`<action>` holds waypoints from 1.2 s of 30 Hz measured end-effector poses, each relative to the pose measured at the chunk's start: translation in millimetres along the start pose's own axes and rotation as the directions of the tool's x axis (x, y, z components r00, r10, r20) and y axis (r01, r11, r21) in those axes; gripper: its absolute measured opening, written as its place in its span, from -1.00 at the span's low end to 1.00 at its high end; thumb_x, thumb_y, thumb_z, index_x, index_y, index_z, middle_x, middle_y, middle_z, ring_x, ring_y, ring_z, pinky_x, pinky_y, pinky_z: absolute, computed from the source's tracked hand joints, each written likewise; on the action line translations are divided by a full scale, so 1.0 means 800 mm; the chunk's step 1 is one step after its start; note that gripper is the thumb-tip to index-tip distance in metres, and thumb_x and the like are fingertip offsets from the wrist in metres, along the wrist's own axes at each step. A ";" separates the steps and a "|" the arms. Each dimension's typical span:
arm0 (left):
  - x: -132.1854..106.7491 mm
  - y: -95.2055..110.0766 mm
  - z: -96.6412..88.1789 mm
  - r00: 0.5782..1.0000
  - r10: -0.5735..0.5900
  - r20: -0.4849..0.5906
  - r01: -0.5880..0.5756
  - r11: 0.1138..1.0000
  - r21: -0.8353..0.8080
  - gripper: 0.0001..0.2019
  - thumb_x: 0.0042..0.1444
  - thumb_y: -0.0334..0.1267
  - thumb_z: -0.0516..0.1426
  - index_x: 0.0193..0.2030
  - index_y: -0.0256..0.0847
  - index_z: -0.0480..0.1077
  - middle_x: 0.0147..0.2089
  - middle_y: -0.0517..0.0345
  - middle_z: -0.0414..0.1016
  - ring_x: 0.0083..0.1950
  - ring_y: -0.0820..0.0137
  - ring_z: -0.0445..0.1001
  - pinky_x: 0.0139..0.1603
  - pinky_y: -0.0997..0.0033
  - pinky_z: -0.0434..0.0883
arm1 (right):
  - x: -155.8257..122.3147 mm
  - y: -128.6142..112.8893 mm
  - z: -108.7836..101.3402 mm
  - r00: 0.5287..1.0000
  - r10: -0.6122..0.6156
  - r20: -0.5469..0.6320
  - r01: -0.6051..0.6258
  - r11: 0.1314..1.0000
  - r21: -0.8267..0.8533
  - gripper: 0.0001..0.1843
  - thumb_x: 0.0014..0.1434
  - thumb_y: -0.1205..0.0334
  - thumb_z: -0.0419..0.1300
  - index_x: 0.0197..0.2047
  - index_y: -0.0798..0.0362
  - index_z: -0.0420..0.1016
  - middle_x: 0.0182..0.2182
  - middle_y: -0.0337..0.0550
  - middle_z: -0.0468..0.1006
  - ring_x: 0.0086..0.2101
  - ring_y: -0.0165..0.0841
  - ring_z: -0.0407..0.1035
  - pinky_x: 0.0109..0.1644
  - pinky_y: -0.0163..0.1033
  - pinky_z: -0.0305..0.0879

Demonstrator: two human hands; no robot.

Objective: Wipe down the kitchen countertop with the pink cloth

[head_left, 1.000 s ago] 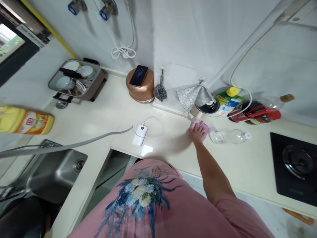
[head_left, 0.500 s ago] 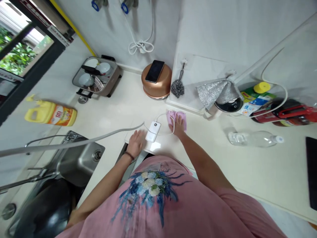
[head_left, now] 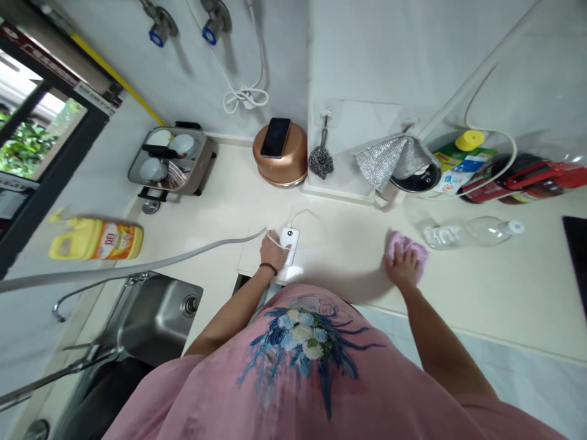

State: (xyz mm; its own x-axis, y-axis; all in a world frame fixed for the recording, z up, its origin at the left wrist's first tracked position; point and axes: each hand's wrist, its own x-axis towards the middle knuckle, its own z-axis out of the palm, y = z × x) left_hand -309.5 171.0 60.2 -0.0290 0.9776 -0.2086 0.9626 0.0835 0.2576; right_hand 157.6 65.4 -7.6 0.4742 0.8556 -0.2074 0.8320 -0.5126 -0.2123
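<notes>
My right hand (head_left: pixel 404 267) presses down on a crumpled pink cloth (head_left: pixel 419 252) on the pale counter, its fingers over the top and the cloth showing around them. My left hand (head_left: pixel 271 249) rests on the counter with fingers stretched out, its thumb side against a white power bank (head_left: pixel 290 237). A thin white cable (head_left: pixel 308 211) loops from the power bank's top end, and a piece of it crosses over my left hand. The end of a grey hose (head_left: pixel 220 244) reaches the counter by my left fingertips.
A clear plastic bottle (head_left: pixel 474 234) lies just right of the cloth. Behind stand a copper-coloured pot (head_left: pixel 296 153) with a phone (head_left: pixel 276 137) on it, and a pan of dishes (head_left: pixel 202 165). A yellow jug (head_left: pixel 77 239) and the sink (head_left: pixel 158 321) are at left.
My right hand has slid the pink cloth rightward, away from the power bank towards the bottle. My left hand has come up against the power bank, which now points more straight ahead.
</notes>
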 end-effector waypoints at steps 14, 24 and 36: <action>-0.028 0.014 0.032 0.999 0.039 0.009 -0.039 0.999 -0.017 -0.05 0.15 -0.16 0.21 0.63 -0.24 -0.07 0.34 -0.34 0.29 0.26 -0.11 0.33 0.26 -0.05 0.31 | -0.055 -0.178 0.050 0.966 -0.258 -0.001 0.258 0.966 0.005 -0.23 0.45 -0.08 -0.14 0.63 -0.08 -0.15 0.61 0.09 -0.24 0.54 0.14 -0.33 0.49 0.47 -0.21; 0.010 -0.143 -0.024 0.964 -0.192 -0.184 0.192 0.981 -0.021 -0.11 0.23 -0.10 0.17 0.61 -0.36 -0.05 0.22 -0.33 0.35 0.22 -0.11 0.35 0.24 -0.08 0.30 | -0.098 -0.226 0.080 0.839 -0.538 0.085 0.544 0.833 -0.100 -0.26 0.45 -0.05 -0.06 0.61 -0.12 -0.05 0.62 0.00 -0.23 0.54 0.06 -0.26 0.52 0.35 -0.13; 0.049 -0.266 -0.069 0.939 -0.304 -0.161 0.301 0.953 -0.042 -0.05 0.18 -0.12 0.19 0.62 -0.34 -0.12 0.33 -0.34 0.25 0.35 -0.11 0.24 0.33 -0.09 0.25 | -0.094 -0.218 0.087 0.835 -0.549 0.036 0.550 0.830 -0.095 -0.27 0.46 -0.09 -0.12 0.61 -0.13 -0.05 0.60 0.06 -0.13 0.53 0.08 -0.22 0.48 0.41 -0.09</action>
State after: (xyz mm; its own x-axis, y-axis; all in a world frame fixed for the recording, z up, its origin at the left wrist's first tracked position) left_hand -530.5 202.5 49.0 -0.3628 0.9238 -0.1226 0.8972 0.3818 0.2219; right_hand -43.5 85.4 -21.7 -0.0712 0.9933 -0.0906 0.9785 0.0519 -0.1994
